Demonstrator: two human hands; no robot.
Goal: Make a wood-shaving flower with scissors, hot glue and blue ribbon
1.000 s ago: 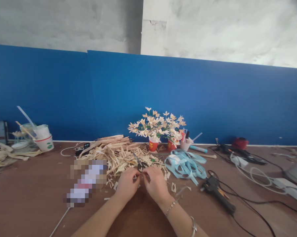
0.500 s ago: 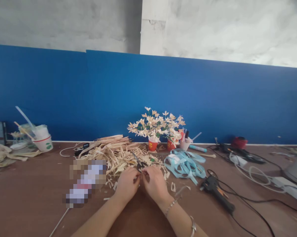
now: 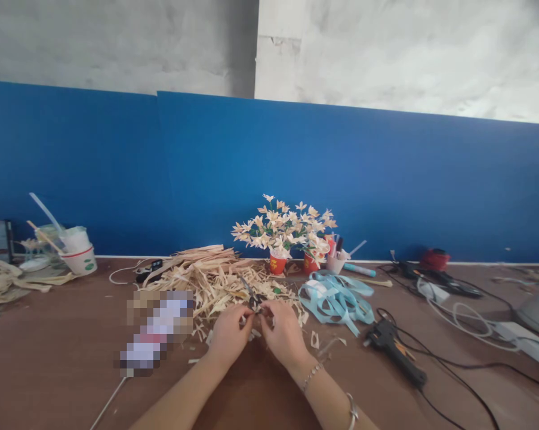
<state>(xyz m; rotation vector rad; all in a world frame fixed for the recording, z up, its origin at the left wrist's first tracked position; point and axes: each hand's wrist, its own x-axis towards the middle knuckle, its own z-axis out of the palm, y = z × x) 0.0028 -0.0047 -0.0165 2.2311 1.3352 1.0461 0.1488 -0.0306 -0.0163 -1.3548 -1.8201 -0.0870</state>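
Note:
My left hand (image 3: pixel 230 334) and my right hand (image 3: pixel 284 334) face each other low in the middle, fingertips pinched and nearly meeting. Whatever sits between the fingers is too small and hidden to name. Just beyond the fingertips, a pair of scissors (image 3: pixel 251 292) lies on a heap of pale, dry husk-like strips (image 3: pixel 211 280). Behind the heap, pale handmade flowers (image 3: pixel 282 224) on green stems stand in red paper cups (image 3: pixel 277 264). Small offcuts (image 3: pixel 314 339) are scattered beside my right hand.
To the right are a tangled light-blue ribbon (image 3: pixel 336 301), a black glue gun (image 3: pixel 397 355) with its cord, and white cables (image 3: pixel 461 319). A blurred-out device (image 3: pixel 155 334) with a cable lies on the left. Farther left stands a white cup (image 3: pixel 80 261). A blue partition (image 3: pixel 206 161) borders the table behind.
The fingertips of both hands have drawn slightly apart, with a small gap now showing between them. Everything else on the table stays where it was.

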